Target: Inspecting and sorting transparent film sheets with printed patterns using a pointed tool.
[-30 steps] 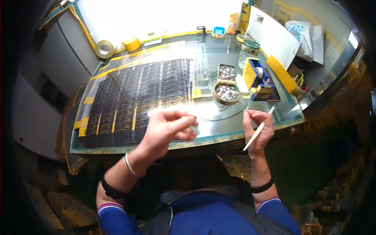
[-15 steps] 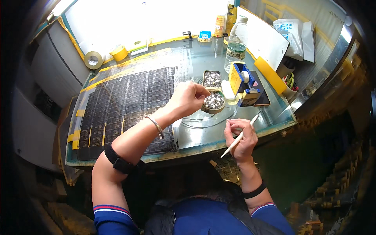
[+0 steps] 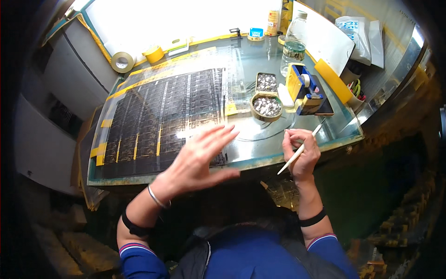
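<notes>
My left hand point(image 3: 200, 156) is open over the near edge of a glass-topped light table point(image 3: 253, 160), thumb and fingers spread, holding nothing. Beneath and beyond it lies a dark patterned film sheet point(image 3: 176, 102) with yellow tape strips. In my right hand point(image 3: 303, 151) is a slim white pen-like tool point(image 3: 291, 160), slanting between the fingers, its thin dark tip pointing away. That hand's thumb and forefinger are pinched; whether anything tiny sits between them I cannot tell. Beyond my hands stand a round tin point(image 3: 266, 108) and a rectangular tin point(image 3: 266, 83), both full of small pale and dark bits.
A blue-and-yellow tape dispenser point(image 3: 304, 88) stands right of the tins, with a clear bottle point(image 3: 293, 46) behind. Tape rolls, one tan point(image 3: 122, 62) and one yellow point(image 3: 154, 54), sit at the back left. A yellow strip point(image 3: 333, 81) and a pen cup point(image 3: 357, 90) line the right side.
My left hand has drawn back from the round tin toward me and opened. My right hand keeps the white tool. The whole view has shifted slightly.
</notes>
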The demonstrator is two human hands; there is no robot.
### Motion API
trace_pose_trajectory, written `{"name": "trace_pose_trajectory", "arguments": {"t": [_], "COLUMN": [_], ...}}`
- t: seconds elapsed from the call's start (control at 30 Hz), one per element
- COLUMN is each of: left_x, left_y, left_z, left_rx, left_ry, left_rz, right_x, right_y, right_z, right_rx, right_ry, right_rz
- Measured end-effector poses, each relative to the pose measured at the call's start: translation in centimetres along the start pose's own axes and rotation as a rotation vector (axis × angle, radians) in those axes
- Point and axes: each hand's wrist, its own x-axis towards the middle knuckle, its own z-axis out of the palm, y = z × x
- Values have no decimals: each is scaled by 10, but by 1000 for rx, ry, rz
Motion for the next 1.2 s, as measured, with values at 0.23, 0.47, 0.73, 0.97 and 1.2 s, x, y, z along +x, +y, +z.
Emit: {"name": "trace_pose_trajectory", "arguments": {"t": [0.23, 0.47, 0.73, 0.97, 1.2], "left_x": [-59, -54, -49, -50, -54], "left_y": [7, 5, 5, 2, 3], "left_z": [31, 33, 38, 20, 34], "left_rx": [156, 105, 43, 99, 178], "left_ry": [-16, 218, 276, 214, 150], "left_rz": [-95, -126, -146, -105, -101], "right_x": [1, 2, -13, -27, -30], "right_y": [2, 67, 82, 92, 75], "right_z": [-34, -139, -167, -143, -148], "right_rx": [400, -186, -527, -596, -392], "right_ry": [201, 502, 478, 370, 301], "right_rz": [259, 218, 296, 213, 278]}}
